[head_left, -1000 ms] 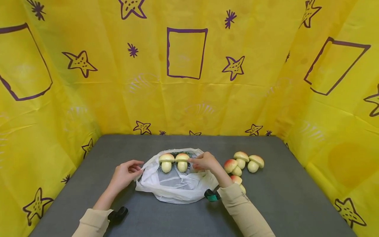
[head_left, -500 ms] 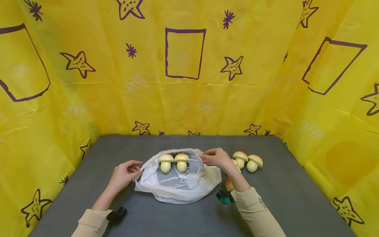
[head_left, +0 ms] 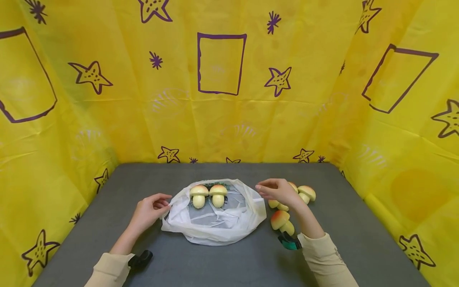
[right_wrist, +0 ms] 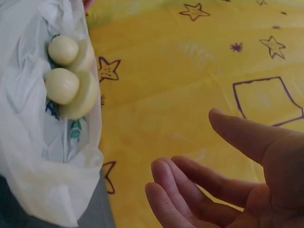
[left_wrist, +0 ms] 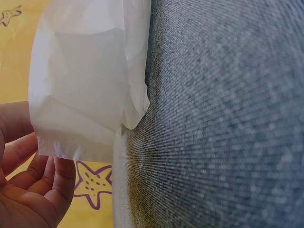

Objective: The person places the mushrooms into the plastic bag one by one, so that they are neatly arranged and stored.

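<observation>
grey table (head_left: 201,267); left hand (head_left: 150,210) pinches white bag (head_left: 215,236); right hand (head_left: 281,191) half-spread, holding nothing

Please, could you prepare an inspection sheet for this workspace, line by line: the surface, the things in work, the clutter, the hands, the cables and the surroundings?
Surface: dark grey tabletop, no spill seen.
Job's things: an open white bag; two mushrooms lie side by side in it, with four outside mushrooms to its right, partly hidden by the right hand and arm.
Clutter: nothing seen.
Left grip: pinches the bag's left rim.
Right grip: relaxed, holding nothing, apart from the bag's right rim.
Cables: nothing seen.
Surroundings: yellow sheet walls with purple-outlined stars and frames.
</observation>
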`<state>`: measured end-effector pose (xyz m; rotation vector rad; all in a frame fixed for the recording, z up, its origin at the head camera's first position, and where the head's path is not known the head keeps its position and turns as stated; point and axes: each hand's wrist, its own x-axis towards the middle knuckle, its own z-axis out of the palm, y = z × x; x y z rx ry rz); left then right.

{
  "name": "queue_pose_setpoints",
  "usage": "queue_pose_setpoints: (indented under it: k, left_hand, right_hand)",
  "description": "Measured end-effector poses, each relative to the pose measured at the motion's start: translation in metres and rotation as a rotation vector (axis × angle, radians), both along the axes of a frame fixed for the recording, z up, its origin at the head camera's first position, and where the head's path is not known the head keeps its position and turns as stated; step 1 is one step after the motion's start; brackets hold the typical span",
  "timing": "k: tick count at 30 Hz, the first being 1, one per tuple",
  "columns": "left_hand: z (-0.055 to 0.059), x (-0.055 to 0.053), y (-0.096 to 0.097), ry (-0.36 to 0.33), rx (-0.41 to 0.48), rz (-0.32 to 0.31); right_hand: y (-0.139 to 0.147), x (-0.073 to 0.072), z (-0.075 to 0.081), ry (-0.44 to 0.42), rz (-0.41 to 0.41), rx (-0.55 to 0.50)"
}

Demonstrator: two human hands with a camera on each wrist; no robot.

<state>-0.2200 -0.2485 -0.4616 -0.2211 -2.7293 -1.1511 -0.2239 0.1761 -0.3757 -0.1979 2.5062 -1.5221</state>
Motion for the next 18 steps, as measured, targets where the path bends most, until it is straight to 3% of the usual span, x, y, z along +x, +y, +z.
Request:
queue_pose_setpoints:
  k: [8, 18]
  left_hand:
    - [-0.002, -0.001, -0.001, 0.005, -0.001, 0.004]
    - [-0.005, -0.001, -0.001, 0.028, -0.010, 0.007]
  right_hand:
    - [0.023, 0.009, -0.009, 0.059, 0.025, 0.014]
    - [0.045, 0.020, -0.017, 0.059, 0.008, 0.013]
